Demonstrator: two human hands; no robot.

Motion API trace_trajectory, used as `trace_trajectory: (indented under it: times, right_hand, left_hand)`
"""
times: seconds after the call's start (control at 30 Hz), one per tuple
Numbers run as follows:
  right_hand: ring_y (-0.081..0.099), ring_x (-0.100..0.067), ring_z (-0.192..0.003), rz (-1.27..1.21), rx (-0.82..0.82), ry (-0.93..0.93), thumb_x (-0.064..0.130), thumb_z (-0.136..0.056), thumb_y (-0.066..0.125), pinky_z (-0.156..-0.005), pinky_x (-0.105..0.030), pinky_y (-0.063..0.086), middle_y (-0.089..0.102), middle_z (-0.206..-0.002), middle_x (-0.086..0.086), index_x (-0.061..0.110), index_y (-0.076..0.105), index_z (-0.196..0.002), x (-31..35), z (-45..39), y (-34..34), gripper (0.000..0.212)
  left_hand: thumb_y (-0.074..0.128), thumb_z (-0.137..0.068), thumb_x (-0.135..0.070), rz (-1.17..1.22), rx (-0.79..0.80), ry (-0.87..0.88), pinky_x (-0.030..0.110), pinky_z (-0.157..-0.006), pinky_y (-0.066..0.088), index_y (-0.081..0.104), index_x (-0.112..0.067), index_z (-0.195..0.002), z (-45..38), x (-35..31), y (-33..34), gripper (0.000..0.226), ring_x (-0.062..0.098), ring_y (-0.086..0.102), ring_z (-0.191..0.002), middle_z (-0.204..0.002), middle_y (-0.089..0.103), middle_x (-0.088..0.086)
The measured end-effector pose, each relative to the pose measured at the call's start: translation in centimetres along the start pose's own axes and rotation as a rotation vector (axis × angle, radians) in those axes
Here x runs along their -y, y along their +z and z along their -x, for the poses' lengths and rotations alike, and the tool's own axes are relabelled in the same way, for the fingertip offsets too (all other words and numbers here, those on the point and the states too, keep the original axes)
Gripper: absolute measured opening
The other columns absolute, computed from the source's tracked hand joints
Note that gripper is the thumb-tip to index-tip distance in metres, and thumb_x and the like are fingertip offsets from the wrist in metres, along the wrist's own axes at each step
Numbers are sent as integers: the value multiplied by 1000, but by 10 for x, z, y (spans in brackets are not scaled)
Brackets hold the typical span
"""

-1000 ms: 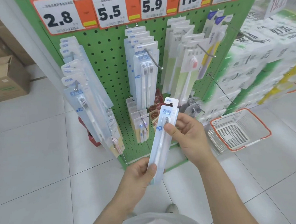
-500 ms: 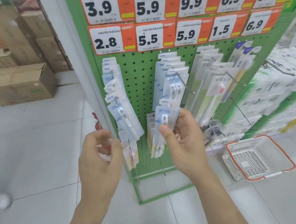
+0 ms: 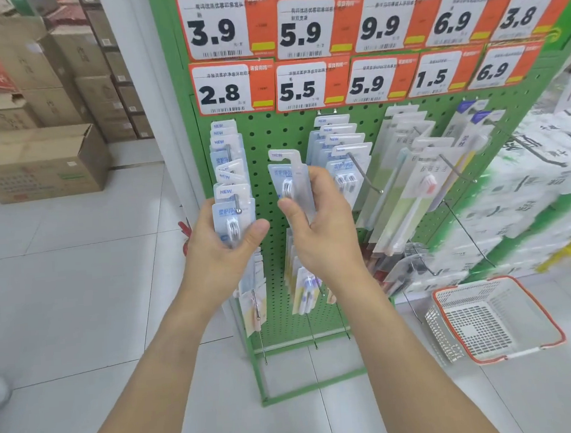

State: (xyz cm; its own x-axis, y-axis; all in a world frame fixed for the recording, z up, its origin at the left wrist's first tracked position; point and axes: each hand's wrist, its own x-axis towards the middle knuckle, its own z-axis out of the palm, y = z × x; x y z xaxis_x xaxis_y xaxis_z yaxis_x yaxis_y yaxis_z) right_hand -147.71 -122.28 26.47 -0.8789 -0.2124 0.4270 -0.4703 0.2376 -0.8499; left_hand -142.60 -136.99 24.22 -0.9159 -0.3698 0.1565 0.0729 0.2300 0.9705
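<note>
A loose toothbrush pack (image 3: 288,175), pale blue with a white hang tab, stands upright in my right hand (image 3: 322,227), thumb on its front and fingers behind. It is in front of the green pegboard rack (image 3: 264,133), between two hooks. My left hand (image 3: 218,248) grips the front toothbrush pack (image 3: 231,216) of the left-hand row, which still hangs on its metal hook (image 3: 238,210) under the 2.8 price tag (image 3: 231,90).
More toothbrush packs (image 3: 341,158) hang on hooks to the right and below. A white and orange shopping basket (image 3: 494,320) sits on the floor at the right. Cardboard boxes (image 3: 40,162) stand at the left. Stacked tissue packs (image 3: 541,178) fill the right side.
My left hand let go of the loose pack and went up to grip the front pack on the left hook. My right hand lifted the loose pack higher, towards the rack.
</note>
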Motion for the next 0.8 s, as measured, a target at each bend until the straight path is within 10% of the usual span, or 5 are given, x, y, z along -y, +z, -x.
trace_trajectory:
  times: [0.33, 0.8]
  right_hand:
    - [68, -13, -105, -96, 168, 146, 14, -96, 67, -94, -45, 55, 71, -110, 5, 18, 59, -119, -17, -24, 21, 25]
    - [68, -12, -112, -136, 404, 16, 9, -96, 68, -101, -43, 53, 73, -119, 3, 14, 64, -128, -14, -50, 19, 33]
  left_hand:
    - [72, -76, -33, 78, 117, 11, 9, -73, 50, 62, -25, -112, -4, 6, -10, 38, -4, 68, -87, -93, 74, -16]
    - [76, -71, -32, 111, 120, 10, 9, -70, 49, 55, -24, -117, -7, 5, -12, 51, -9, 65, -82, -87, 68, -30]
